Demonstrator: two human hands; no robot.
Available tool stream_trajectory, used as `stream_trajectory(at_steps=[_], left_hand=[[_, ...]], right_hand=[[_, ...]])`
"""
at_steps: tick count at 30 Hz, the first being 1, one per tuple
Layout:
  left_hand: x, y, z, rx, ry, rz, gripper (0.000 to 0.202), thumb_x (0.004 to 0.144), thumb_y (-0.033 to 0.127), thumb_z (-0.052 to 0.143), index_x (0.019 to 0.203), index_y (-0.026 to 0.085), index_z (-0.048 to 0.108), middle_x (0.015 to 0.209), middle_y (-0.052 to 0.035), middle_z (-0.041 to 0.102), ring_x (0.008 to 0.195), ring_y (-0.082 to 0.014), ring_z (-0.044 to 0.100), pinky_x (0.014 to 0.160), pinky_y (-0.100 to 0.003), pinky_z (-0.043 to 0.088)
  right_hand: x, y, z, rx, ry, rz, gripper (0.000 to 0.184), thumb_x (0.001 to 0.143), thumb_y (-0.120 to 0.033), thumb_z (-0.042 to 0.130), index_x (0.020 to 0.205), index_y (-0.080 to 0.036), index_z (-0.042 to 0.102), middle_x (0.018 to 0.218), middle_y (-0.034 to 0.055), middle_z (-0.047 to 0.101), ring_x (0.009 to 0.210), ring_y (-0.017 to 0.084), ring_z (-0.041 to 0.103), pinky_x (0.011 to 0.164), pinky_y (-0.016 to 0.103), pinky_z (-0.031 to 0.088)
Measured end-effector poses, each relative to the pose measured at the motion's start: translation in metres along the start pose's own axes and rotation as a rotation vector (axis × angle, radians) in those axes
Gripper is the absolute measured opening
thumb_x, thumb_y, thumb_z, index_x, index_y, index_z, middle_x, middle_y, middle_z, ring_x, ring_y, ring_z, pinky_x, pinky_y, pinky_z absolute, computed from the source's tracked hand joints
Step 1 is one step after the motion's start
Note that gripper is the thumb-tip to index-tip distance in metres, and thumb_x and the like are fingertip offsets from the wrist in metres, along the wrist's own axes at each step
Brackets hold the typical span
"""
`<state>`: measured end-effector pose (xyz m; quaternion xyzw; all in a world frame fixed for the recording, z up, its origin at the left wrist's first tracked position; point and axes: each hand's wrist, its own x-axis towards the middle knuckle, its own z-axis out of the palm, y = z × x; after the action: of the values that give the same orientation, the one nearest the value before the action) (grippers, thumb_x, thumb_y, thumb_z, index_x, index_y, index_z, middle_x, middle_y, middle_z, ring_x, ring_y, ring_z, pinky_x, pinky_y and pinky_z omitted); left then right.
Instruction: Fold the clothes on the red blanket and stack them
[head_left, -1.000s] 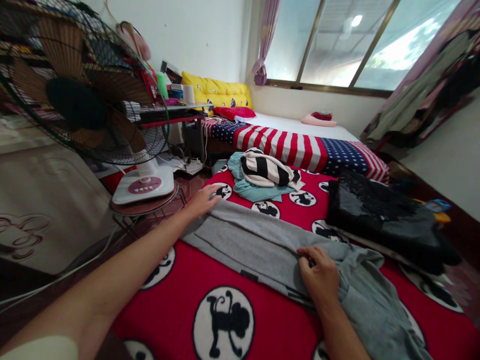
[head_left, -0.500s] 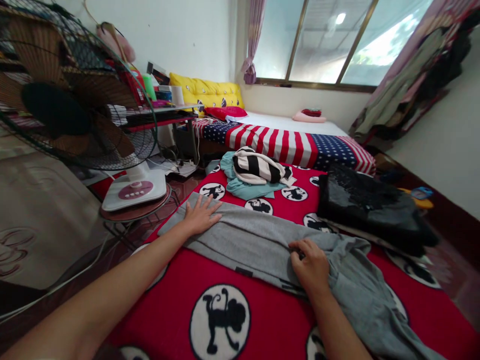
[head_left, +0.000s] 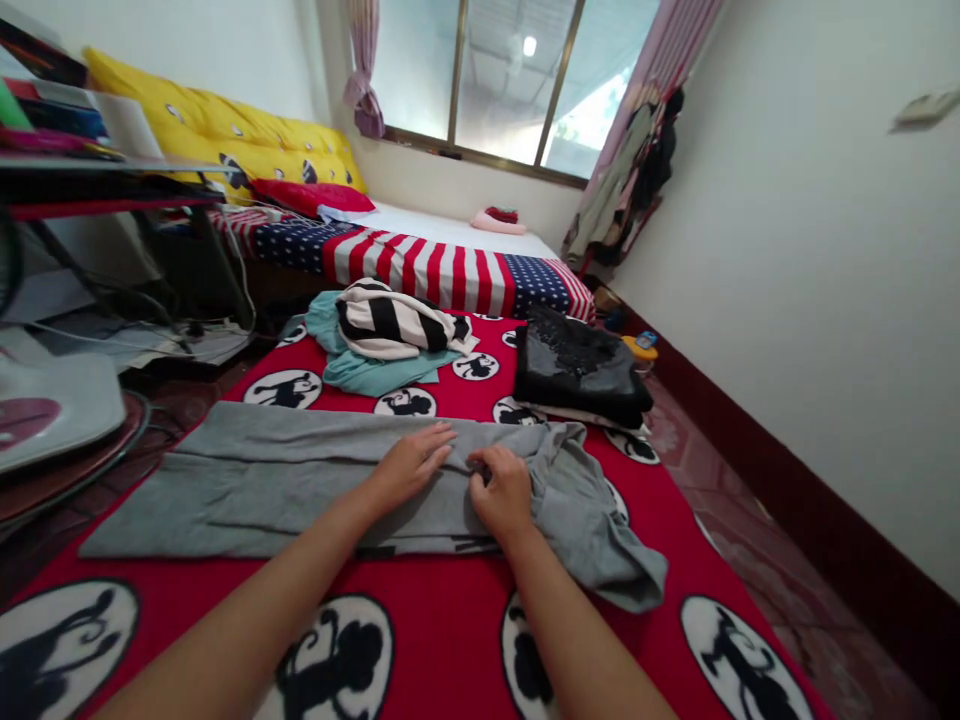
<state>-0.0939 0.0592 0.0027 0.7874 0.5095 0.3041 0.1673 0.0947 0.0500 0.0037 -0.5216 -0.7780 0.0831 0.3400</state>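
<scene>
A grey garment (head_left: 270, 485) lies stretched out across a red blanket (head_left: 442, 640) printed with black monkeys in white circles. My left hand (head_left: 409, 465) rests flat on the middle of the garment with its fingers spread. Right beside it, my right hand (head_left: 501, 492) has its fingers curled into the grey cloth, pinching a fold. The garment's right end (head_left: 600, 530) lies bunched and crumpled past my right hand.
A striped black-and-white garment (head_left: 390, 320) lies on a teal one (head_left: 360, 370) at the far side of the blanket. A folded black garment (head_left: 577, 365) sits to the right. A flag-patterned bed (head_left: 450, 275) stands behind, a fan base (head_left: 52, 400) at left, a wall at right.
My left hand has slid along the grey garment from its far left end to the middle, close to my right hand. The camera has swung to the right; the fan is nearly out of view.
</scene>
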Motion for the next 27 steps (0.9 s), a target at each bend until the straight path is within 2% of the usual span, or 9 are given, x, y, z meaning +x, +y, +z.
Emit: stream_trajectory(at_steps=[2,5,9,13,16,19,23,25,27], left_hand=[[0.008,0.007,0.015,0.007,0.006,-0.032,0.043,0.096,0.032,0.036,0.129,0.018,0.06,0.138,-0.0077,0.058,0.131,-0.02,0.051,0.113,-0.04,0.037],[0.009,0.01,0.026,0.146,0.017,-0.011,0.042,0.094,0.03,0.041,0.131,0.022,0.059,0.143,-0.0055,0.054,0.135,-0.0225,0.045,0.115,-0.046,0.032],[0.005,0.009,0.028,0.268,-0.022,0.02,0.044,0.094,0.031,0.043,0.136,0.026,0.054,0.148,-0.0032,0.048,0.138,-0.0232,0.041,0.115,-0.049,0.031],[0.004,0.012,0.027,0.333,-0.017,0.012,0.044,0.094,0.03,0.042,0.136,0.029,0.053,0.151,-0.0025,0.044,0.14,-0.0235,0.039,0.115,-0.048,0.03],[0.005,0.015,0.028,0.371,-0.015,-0.013,0.046,0.092,0.03,0.043,0.137,0.028,0.053,0.154,-0.004,0.039,0.142,-0.0252,0.036,0.115,-0.05,0.029],[0.005,0.017,0.03,0.386,-0.017,-0.021,0.048,0.092,0.029,0.043,0.138,0.028,0.051,0.154,-0.0044,0.038,0.142,-0.0258,0.035,0.115,-0.051,0.028],[0.004,0.016,0.03,0.387,-0.001,-0.013,0.047,0.092,0.029,0.042,0.138,0.029,0.052,0.154,-0.0037,0.039,0.142,-0.0254,0.036,0.115,-0.051,0.028],[0.004,0.016,0.03,0.396,-0.002,-0.014,0.046,0.093,0.03,0.041,0.138,0.029,0.052,0.154,-0.0035,0.039,0.142,-0.0254,0.035,0.115,-0.051,0.028],[0.004,0.017,0.03,0.405,-0.012,-0.015,0.047,0.093,0.03,0.04,0.138,0.028,0.052,0.154,-0.0034,0.039,0.142,-0.0253,0.035,0.115,-0.051,0.029]], right_hand=[[-0.001,0.0,0.002,0.035,0.012,0.029,0.03,0.071,-0.009,0.053,0.095,-0.018,0.066,0.084,0.0032,0.065,0.082,0.02,0.058,0.077,0.032,0.039],[-0.001,-0.003,-0.001,0.162,0.021,0.068,0.03,0.072,-0.013,0.055,0.1,-0.017,0.065,0.087,0.0038,0.066,0.078,0.018,0.058,0.077,0.031,0.043],[0.009,0.004,-0.029,0.429,0.102,0.161,0.022,0.078,-0.023,0.057,0.097,-0.017,0.067,0.098,0.0055,0.066,0.076,0.016,0.061,0.071,0.028,0.048],[0.028,0.052,-0.073,0.442,0.332,0.347,0.023,0.077,-0.031,0.06,0.092,-0.017,0.069,0.09,0.0063,0.069,0.074,0.017,0.061,0.069,0.028,0.05],[0.037,0.1,-0.089,0.477,0.454,0.517,0.029,0.07,-0.028,0.062,0.095,-0.015,0.068,0.092,0.0082,0.069,0.074,0.017,0.062,0.065,0.027,0.052],[0.039,0.13,-0.086,0.492,0.495,0.592,0.043,0.064,-0.022,0.063,0.107,-0.015,0.065,0.097,0.0084,0.069,0.069,0.015,0.063,0.057,0.025,0.052],[0.037,0.141,-0.067,0.549,0.482,0.662,0.057,0.063,-0.019,0.063,0.119,-0.015,0.058,0.093,0.0063,0.07,0.053,0.013,0.062,0.044,0.022,0.049],[0.036,0.143,-0.061,0.57,0.475,0.686,0.056,0.061,-0.019,0.066,0.117,-0.014,0.059,0.08,0.0028,0.07,0.046,0.013,0.06,0.039,0.022,0.046],[0.036,0.145,-0.058,0.582,0.471,0.7,0.044,0.058,-0.017,0.069,0.102,-0.012,0.065,0.064,-0.0012,0.066,0.041,0.012,0.057,0.036,0.02,0.044]])
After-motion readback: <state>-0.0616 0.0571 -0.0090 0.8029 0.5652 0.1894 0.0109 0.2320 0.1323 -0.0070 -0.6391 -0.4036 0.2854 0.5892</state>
